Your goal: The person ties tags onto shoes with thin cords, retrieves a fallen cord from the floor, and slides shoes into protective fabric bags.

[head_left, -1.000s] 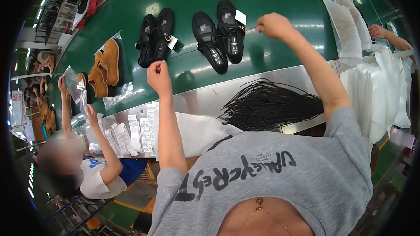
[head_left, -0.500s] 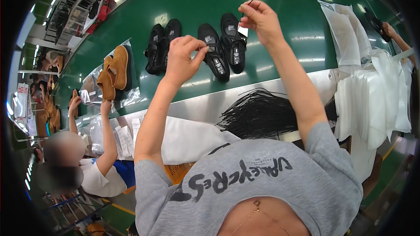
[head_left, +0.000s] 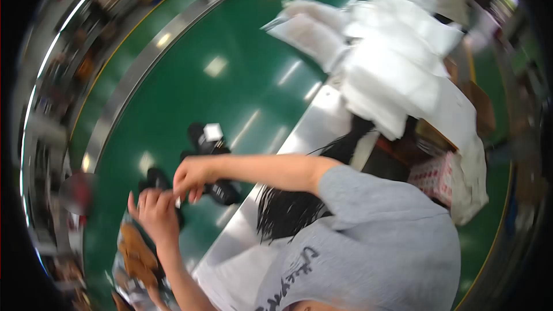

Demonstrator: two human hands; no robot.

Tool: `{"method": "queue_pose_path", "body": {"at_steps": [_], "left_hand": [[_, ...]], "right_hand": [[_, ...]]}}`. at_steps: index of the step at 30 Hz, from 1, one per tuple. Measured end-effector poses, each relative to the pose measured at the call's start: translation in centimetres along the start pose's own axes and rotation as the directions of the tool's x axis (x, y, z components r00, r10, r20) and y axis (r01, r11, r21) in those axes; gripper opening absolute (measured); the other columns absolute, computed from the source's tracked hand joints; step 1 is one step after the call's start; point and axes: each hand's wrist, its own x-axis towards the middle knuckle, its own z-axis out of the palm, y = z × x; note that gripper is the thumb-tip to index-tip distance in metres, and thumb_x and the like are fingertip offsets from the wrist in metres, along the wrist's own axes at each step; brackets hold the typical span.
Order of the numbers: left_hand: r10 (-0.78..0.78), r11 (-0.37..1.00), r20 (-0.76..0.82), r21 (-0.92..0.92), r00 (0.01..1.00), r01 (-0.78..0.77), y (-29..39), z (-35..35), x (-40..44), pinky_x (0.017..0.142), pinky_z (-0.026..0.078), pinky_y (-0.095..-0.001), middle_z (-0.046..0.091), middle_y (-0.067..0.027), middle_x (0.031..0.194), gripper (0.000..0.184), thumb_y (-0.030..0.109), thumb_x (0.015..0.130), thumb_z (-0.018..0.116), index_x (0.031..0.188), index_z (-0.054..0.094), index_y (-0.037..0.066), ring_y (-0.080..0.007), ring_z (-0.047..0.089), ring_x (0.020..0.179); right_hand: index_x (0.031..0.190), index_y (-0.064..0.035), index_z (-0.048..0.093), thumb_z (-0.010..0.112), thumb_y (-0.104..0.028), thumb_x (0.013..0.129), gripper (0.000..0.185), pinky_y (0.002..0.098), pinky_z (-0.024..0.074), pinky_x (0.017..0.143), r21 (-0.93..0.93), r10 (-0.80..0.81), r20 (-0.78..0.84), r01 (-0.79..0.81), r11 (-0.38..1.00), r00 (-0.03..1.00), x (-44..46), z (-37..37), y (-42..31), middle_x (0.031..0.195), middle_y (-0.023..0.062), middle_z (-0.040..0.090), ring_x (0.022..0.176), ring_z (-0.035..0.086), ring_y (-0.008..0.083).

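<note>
Black shoes (head_left: pixel 227 194) lie on the green table (head_left: pixel 173 80), just beyond and partly under the right arm (head_left: pixel 259 171); a white tag (head_left: pixel 213 132) shows at one of them. A second pair (head_left: pixel 154 178) lies just beyond the left hand (head_left: pixel 156 210), largely covered, so I cannot tell whether it bears a tag. The right hand (head_left: pixel 193 175) meets the left over that pair, the fingers of both drawn narrow and touching or nearly so; blur hides whether anything thin is pinched between them.

The work looks partway along: the first pair has its tag, while the second seems to be the one in hand and, by my judgement, unfinished. Neither pair appears bagged.

Right of the hands and closer to the body, a bunch of black strands (head_left: pixel 288 213) lies loose, apparently plenty left. Left of the left forearm are tan shoes (head_left: pixel 137 250) with plastic about them. Well off to the right of both hands sit pale bags (head_left: pixel 314 34) and a white stack (head_left: pixel 391 69).
</note>
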Motion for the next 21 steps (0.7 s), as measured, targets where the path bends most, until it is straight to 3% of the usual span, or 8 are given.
{"method": "queue_pose_path", "body": {"at_steps": [11, 14, 15, 16, 17, 19, 20, 21], "left_hand": [[0.137, 0.990, -0.028, -0.002, 0.990, -0.138, 2.8, 1.0, 1.0, 0.102, 0.023, -0.0426, 0.054, -0.0006, 0.077, 0.008, 0.012, 0.072, 0.063, 0.079, 0.059, 0.013, -0.0183, 0.054, 0.081], [0.163, 0.986, -0.070, -0.028, 0.984, -0.166, 2.6, 1.3, 0.5, 0.083, 0.041, -0.0370, 0.053, 0.0014, 0.072, 0.007, 0.014, 0.077, 0.062, 0.075, 0.057, 0.010, -0.0143, 0.054, 0.073], [-0.270, 0.814, 0.131, -0.498, 0.954, 0.299, 2.4, 2.0, -0.1, 0.069, 0.040, -0.0314, 0.052, 0.0020, 0.070, 0.012, 0.019, 0.081, 0.061, 0.074, 0.057, 0.009, -0.0126, 0.052, 0.066], [-0.498, 0.269, 0.480, -0.706, 0.722, 0.655, 2.0, 2.9, -0.8, 0.054, 0.040, -0.0257, 0.051, 0.0026, 0.067, 0.019, 0.023, 0.084, 0.059, 0.074, 0.056, 0.008, -0.0109, 0.049, 0.059], [-0.504, 0.265, 0.480, -0.705, 0.718, 0.657, 1.2, 4.0, -1.7, 0.054, 0.040, -0.0257, 0.051, 0.0026, 0.067, 0.019, 0.023, 0.084, 0.059, 0.074, 0.056, 0.008, -0.0109, 0.049, 0.059], [-0.100, -0.305, 0.889, -0.454, 0.446, 0.837, 0.6, 4.5, -1.4, 0.037, 0.029, -0.0182, 0.053, 0.0035, 0.069, 0.008, 0.022, 0.087, 0.056, 0.086, 0.058, 0.014, -0.0055, 0.047, 0.054], [-0.070, -0.421, 0.940, -0.330, 0.333, 0.845, 1.2, 4.7, -1.6, 0.040, 0.033, -0.0162, 0.055, 0.0044, 0.070, 0.013, 0.026, 0.084, 0.061, 0.092, 0.057, 0.016, -0.0053, 0.049, 0.054], [-0.069, -0.423, 0.940, -0.331, 0.335, 0.844, 1.4, 5.1, -1.7, 0.040, 0.033, -0.0162, 0.055, 0.0044, 0.070, 0.013, 0.026, 0.084, 0.061, 0.092, 0.057, 0.016, -0.0053, 0.049, 0.054]], "right_hand": [[0.082, 0.0014, 0.060, 0.064, -0.012, 0.079, 0.014, 0.0293, 0.0554, 0.059, -0.090, -0.043, -0.084, 0.036, 0.995, 0.996, -3.4, -1.0, -0.6, 0.078, 0.0104, 0.064, 0.067, 0.065, 0.0187], [0.079, -0.0010, 0.061, 0.064, -0.010, 0.078, 0.010, 0.0289, 0.0530, 0.055, -0.166, -0.081, -0.151, 0.056, 0.985, 0.985, -4.1, -0.6, -0.9, 0.077, 0.0081, 0.065, 0.063, 0.064, 0.0167], [0.079, -0.0010, 0.061, 0.064, -0.010, 0.078, 0.010, 0.0289, 0.0530, 0.055, -0.164, -0.080, -0.145, 0.056, 0.985, 0.986, -4.2, -0.4, -0.9, 0.077, 0.0081, 0.064, 0.063, 0.064, 0.0167], [0.077, -0.0031, 0.062, 0.065, -0.011, 0.076, 0.008, 0.0299, 0.0505, 0.053, -0.362, -0.268, -0.182, 0.189, 0.913, 0.946, -4.4, -0.2, -1.0, 0.074, 0.0065, 0.064, 0.061, 0.063, 0.0165], [0.076, -0.0052, 0.062, 0.066, -0.011, 0.074, 0.007, 0.0309, 0.0480, 0.051, -0.548, -0.450, -0.178, 0.291, 0.784, 0.875, -4.7, 0.1, -1.0, 0.072, 0.0049, 0.063, 0.058, 0.062, 0.0162], [0.072, -0.0110, 0.064, 0.069, -0.016, 0.070, 0.007, 0.0343, 0.0426, 0.061, -0.708, -0.566, -0.125, 0.327, 0.627, 0.815, -4.9, 0.6, -0.7, 0.074, 0.0006, 0.060, 0.067, 0.058, 0.0167], [0.070, -0.0130, 0.064, 0.069, -0.018, 0.069, 0.008, 0.0348, 0.0402, 0.066, -0.795, -0.658, -0.038, 0.376, 0.475, 0.752, -5.0, 0.8, -0.4, 0.077, -0.0011, 0.059, 0.073, 0.056, 0.0171], [0.069, -0.0151, 0.064, 0.070, -0.021, 0.068, 0.008, 0.0353, 0.0378, 0.071, -0.858, -0.728, 0.062, 0.409, 0.310, 0.682, -5.1, 0.9, -0.3, 0.079, -0.0029, 0.057, 0.079, 0.053, 0.0174]]}}
